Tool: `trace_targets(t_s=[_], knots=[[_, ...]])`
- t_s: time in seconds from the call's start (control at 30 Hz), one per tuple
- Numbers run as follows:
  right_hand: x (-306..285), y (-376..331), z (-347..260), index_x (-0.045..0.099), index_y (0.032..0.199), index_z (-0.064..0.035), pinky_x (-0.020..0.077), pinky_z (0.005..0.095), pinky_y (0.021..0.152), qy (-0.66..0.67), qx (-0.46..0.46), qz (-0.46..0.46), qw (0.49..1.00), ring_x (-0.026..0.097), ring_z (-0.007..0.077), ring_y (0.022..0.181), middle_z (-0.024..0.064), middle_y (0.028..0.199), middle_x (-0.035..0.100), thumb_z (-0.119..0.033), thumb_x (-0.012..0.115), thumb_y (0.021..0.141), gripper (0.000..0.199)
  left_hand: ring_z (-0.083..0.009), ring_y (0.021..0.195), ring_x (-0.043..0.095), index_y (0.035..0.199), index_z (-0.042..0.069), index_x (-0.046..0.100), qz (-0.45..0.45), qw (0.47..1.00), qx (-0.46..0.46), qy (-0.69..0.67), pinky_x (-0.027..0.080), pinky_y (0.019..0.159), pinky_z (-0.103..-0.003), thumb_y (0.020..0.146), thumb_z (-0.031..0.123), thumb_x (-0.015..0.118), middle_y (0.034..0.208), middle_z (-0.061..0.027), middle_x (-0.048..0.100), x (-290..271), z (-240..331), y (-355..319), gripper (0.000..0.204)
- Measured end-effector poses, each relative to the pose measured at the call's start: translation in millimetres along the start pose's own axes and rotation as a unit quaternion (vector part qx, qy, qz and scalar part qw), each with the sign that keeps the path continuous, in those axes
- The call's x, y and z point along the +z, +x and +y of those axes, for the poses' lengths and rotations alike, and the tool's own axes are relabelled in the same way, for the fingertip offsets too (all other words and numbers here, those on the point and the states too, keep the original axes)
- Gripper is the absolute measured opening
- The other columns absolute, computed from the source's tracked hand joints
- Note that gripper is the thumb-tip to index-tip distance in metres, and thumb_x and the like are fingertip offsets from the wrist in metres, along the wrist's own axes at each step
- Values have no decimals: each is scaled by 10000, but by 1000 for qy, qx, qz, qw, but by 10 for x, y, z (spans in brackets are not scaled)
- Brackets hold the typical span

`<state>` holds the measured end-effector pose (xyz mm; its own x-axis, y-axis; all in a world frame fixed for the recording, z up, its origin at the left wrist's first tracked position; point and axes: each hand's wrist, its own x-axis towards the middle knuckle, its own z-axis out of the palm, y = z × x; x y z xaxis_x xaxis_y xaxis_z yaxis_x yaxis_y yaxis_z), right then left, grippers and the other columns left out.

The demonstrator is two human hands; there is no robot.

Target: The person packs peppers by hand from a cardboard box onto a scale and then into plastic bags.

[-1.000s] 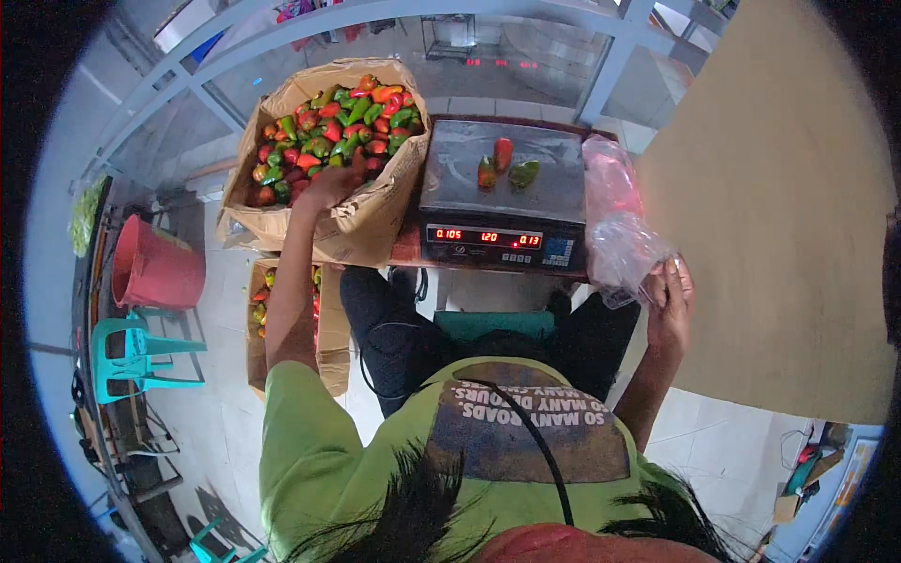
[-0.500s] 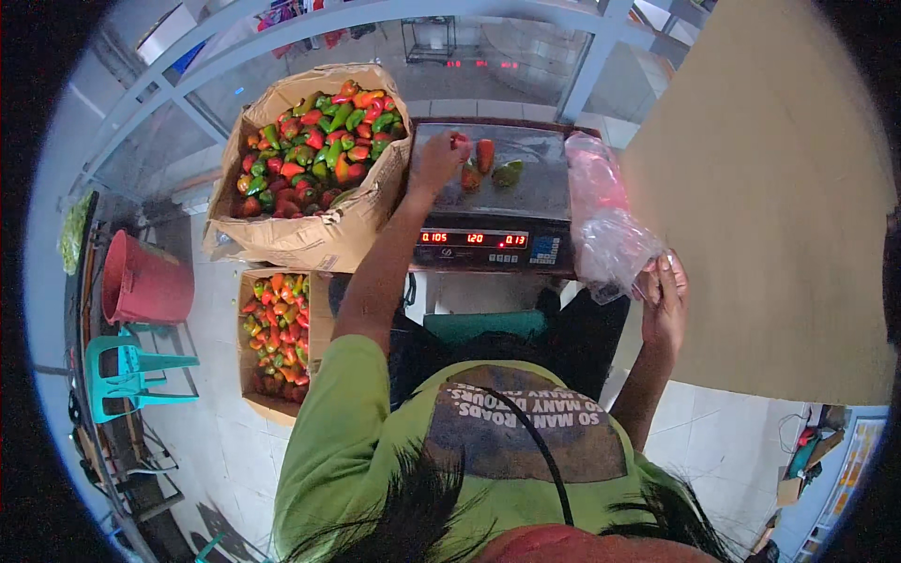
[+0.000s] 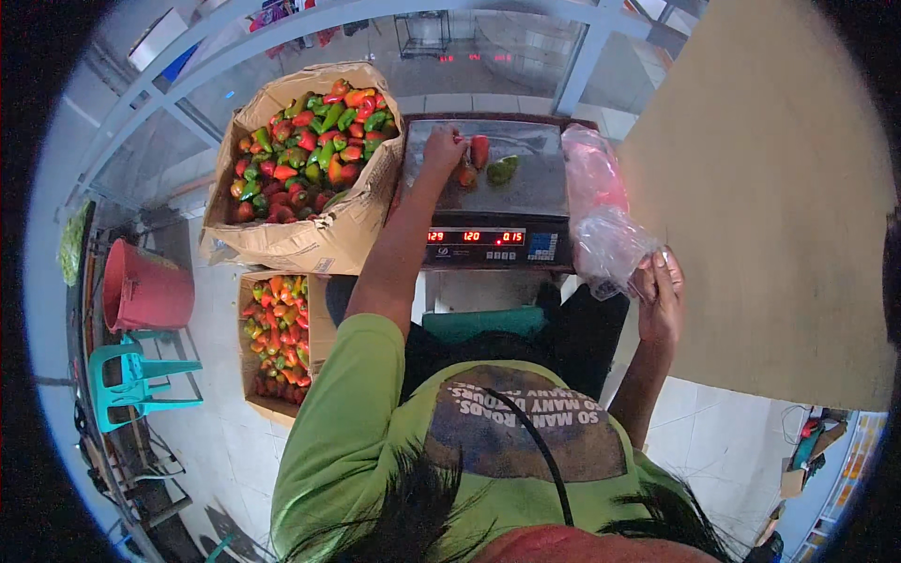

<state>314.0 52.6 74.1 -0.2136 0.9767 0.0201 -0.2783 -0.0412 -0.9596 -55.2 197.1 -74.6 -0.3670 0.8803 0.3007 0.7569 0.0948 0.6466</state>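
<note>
My left hand (image 3: 444, 150) is over the left part of the scale's metal plate (image 3: 527, 200), fingers curled together. Whatever those fingers hold is mostly hidden. Close beside them lie a red pepper (image 3: 480, 151) and an orange-red pepper (image 3: 466, 175), with a green pepper (image 3: 503, 170) a little to the right. The scale's lit red display (image 3: 475, 236) faces me. To the right, my right hand (image 3: 662, 281) pinches the edge of a clear plastic bag (image 3: 612, 249), which rests against the scale's right side.
Left of the scale stands a large open carton (image 3: 361, 230) full of red and green peppers. A smaller carton (image 3: 320, 324) of peppers sits below it. Farther left are a red bucket (image 3: 150, 283) and a turquoise chair (image 3: 117, 380). A tan board (image 3: 760, 216) rises on the right.
My left hand has shifted slightly left and up over the plate, and the red pepper tip at its fingers is less visible. The display's figures have changed. My right hand still pinches the bag.
</note>
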Motion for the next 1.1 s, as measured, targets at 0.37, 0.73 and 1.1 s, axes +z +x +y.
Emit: trace_targets(t_s=[0.37, 0.73, 1.1], knots=[[118, 3, -36, 494, 748, -76, 202, 213, 437, -48, -9, 33, 998, 204, 35, 415, -81, 466, 268, -231, 436, 886, 216, -336, 935, 533, 1009, 2, 565, -133, 990, 5, -45, 403, 825, -407, 772, 431, 497, 972, -216, 566, -157, -31, -2, 495], [201, -12, -90, 500, 747, -68, 249, 202, 445, -67, -5, 17, 998, 225, 34, 417, -78, 476, 291, -248, 461, 872, 223, -257, 882, 572, 1006, 26, 573, -71, 989, 82, -101, 434, 767, -325, 766, 284, 570, 955, -145, 596, -742, 226, -82, 352], [246, 14, -22, 495, 727, -86, 232, 171, 416, -55, -4, 5, 998, 285, 10, 448, -58, 566, 401, -249, 496, 853, 206, -283, 780, 589, 872, 42, 608, -167, 971, -73, 156, 451, 679, -358, 695, 288, 627, 821, -155, 604, -2611, -1427, -544, 303]])
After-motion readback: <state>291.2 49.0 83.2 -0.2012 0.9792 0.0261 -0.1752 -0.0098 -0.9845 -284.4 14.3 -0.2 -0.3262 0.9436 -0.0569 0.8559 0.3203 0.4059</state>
